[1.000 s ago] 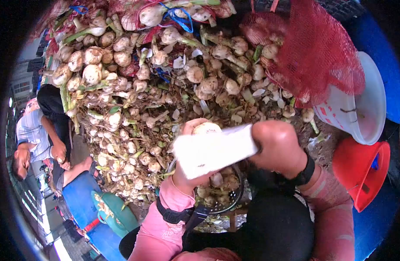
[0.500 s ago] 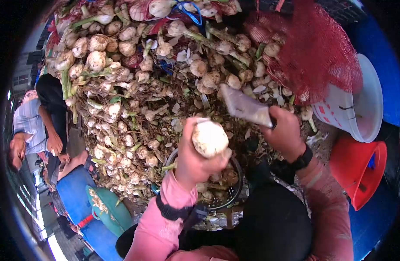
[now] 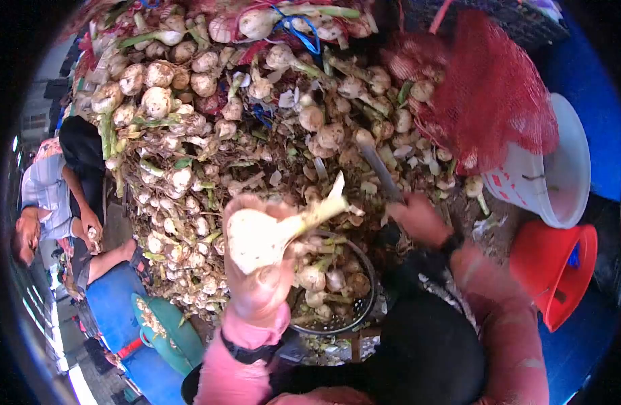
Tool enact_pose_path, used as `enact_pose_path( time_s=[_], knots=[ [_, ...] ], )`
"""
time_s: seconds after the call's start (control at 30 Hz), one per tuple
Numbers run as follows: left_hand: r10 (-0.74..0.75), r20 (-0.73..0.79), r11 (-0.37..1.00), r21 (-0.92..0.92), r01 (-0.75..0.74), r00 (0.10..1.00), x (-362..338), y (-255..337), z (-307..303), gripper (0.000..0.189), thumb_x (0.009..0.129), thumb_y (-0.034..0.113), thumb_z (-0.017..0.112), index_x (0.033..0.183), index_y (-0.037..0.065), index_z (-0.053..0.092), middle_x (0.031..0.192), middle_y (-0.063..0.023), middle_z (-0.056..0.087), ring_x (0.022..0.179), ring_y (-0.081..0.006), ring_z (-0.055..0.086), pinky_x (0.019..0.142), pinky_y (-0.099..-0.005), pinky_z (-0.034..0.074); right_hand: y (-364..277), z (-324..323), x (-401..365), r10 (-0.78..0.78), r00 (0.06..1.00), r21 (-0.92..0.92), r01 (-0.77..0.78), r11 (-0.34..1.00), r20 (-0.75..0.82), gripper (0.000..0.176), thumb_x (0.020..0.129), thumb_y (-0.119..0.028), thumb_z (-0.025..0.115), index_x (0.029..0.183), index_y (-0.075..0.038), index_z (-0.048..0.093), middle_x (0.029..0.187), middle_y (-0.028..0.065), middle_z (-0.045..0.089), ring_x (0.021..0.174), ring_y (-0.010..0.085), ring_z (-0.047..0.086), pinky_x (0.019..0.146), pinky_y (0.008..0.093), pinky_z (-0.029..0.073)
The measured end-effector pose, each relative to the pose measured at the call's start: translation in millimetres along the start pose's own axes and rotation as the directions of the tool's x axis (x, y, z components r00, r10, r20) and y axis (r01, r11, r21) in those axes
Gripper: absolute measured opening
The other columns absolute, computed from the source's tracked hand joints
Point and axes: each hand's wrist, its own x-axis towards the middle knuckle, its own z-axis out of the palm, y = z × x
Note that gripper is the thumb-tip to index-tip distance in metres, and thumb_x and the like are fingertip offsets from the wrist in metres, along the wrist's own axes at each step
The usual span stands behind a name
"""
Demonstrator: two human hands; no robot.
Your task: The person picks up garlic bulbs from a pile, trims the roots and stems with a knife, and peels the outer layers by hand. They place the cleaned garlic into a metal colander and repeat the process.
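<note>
The left hand (image 3: 256, 283) grips a garlic bulb (image 3: 260, 236); the right hand (image 3: 418, 219) clasps a knife (image 3: 378, 165).

There was one knife (image 3: 379, 169); one raised garlic bulb (image 3: 256, 237); one metal colander (image 3: 339, 327); two buckets, a white bucket (image 3: 563, 172) and a red bucket (image 3: 560, 273); one red mesh sack (image 3: 496, 94); one other person (image 3: 47, 196); the heaped garlic (image 3: 202, 148) was beyond counting.

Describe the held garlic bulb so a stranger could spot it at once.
Find the big garlic pile. Before it, beside the metal colander, the left hand holds one bulb. Only this bulb is held clear of the heap, stem pointing right.
</note>
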Motion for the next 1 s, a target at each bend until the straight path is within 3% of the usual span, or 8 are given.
enact_pose_path(
  time_s=[0.1,0.23,0.3,0.43,0.5,0.6,0.7,1.0],
  knots=[
    [-0.257,-0.122,0.805,0.522,0.282,0.959,-22.2,4.9,-58.1,0.055,0.061,0.003,0.063,0.110,0.004,0.038,0.097,-0.0096,0.053,0.093,-0.0190,0.052,0.083,-0.0303,0.041,-6.4,3.8,-23.3,-0.195,0.980,-0.168,0.185,0.968,-0.047,0.027,0.069,-0.024,0.059,0.076,0.002,0.059,0.060,0.0188,0.055,0.056,0.0285,0.057,0.055,0.0369,0.043],
    [-0.483,0.303,-0.059,0.925,-0.375,0.822,-59.0,11.8,-113.4,0.053,0.064,0.009,0.066,0.111,0.008,0.042,0.099,-0.0147,0.050,0.092,-0.0303,0.052,0.084,-0.0347,0.042,-25.2,-14.6,-7.6,-0.270,0.938,-0.165,0.237,0.957,-0.218,0.024,0.071,-0.021,0.057,0.076,0.002,0.058,0.060,0.0201,0.054,0.056,0.0321,0.055,0.054,0.0375,0.043],
    [-0.427,0.267,0.062,0.962,-0.267,0.864,-54.5,12.0,-123.8,0.049,0.062,0.014,0.067,0.108,0.009,0.048,0.095,-0.0157,0.052,0.095,-0.0332,0.050,0.084,-0.0362,0.042,-37.5,-13.3,-8.6,-0.228,0.932,-0.106,0.206,0.973,-0.280,0.022,0.072,-0.019,0.056,0.075,0.002,0.057,0.061,0.0207,0.053,0.057,0.0356,0.053,0.054,0.0378,0.043],
    [-0.786,0.273,0.057,0.925,-0.375,0.554,-16.1,14.0,-112.5,0.025,0.067,0.018,0.063,0.089,0.007,0.061,0.089,-0.0142,0.057,0.082,-0.0308,0.055,0.073,-0.0384,0.045,-26.1,-7.4,-3.7,-0.329,0.899,-0.271,0.253,0.929,-0.288,0.023,0.071,-0.019,0.058,0.076,0.003,0.057,0.062,0.0214,0.053,0.061,0.0384,0.053,0.056,0.0377,0.043],
    [-0.871,-0.022,-0.148,0.965,-0.218,0.492,10.2,5.6,-103.4,0.028,0.069,0.020,0.062,0.092,0.005,0.058,0.086,-0.0142,0.058,0.078,-0.0292,0.056,0.071,-0.0369,0.046,-23.1,-12.4,-2.6,-0.340,0.886,-0.288,0.252,0.924,-0.316,0.024,0.071,-0.020,0.058,0.076,0.003,0.057,0.063,0.0215,0.054,0.061,0.0381,0.053,0.056,0.0379,0.043],
    [-0.264,0.118,0.080,0.992,-0.100,0.957,93.7,-23.5,-96.3,0.031,0.070,0.021,0.062,0.094,0.003,0.055,0.086,-0.0135,0.060,0.081,-0.0243,0.059,0.074,-0.0328,0.045,-11.6,-5.7,0.4,-0.311,0.894,-0.282,0.223,0.933,-0.321,0.025,0.071,-0.021,0.058,0.076,0.003,0.057,0.064,0.0217,0.054,0.062,0.0372,0.054,0.056,0.0381,0.043],
    [-0.047,0.354,-0.293,0.889,-0.352,0.934,163.2,-76.2,-114.5,0.051,0.067,0.025,0.064,0.112,0.004,0.049,0.105,-0.0174,0.053,0.099,-0.0310,0.051,0.085,-0.0361,0.041,-20.1,-6.0,4.8,-0.200,0.940,-0.199,0.148,0.969,-0.276,0.026,0.071,-0.022,0.058,0.079,0.003,0.058,0.066,0.0217,0.055,0.063,0.0354,0.056,0.057,0.0374,0.044],
    [-0.150,0.211,-0.222,0.945,-0.241,0.966,184.3,-106.4,-109.7,0.056,0.060,0.017,0.070,0.111,0.003,0.051,0.108,-0.0215,0.049,0.099,-0.0342,0.050,0.086,-0.0358,0.041,-14.7,-13.0,13.3,-0.074,0.972,-0.084,0.056,0.995,-0.222,0.028,0.072,-0.021,0.058,0.085,0.004,0.058,0.065,0.0192,0.057,0.057,0.0269,0.055,0.056,0.0340,0.044]
  ],
)
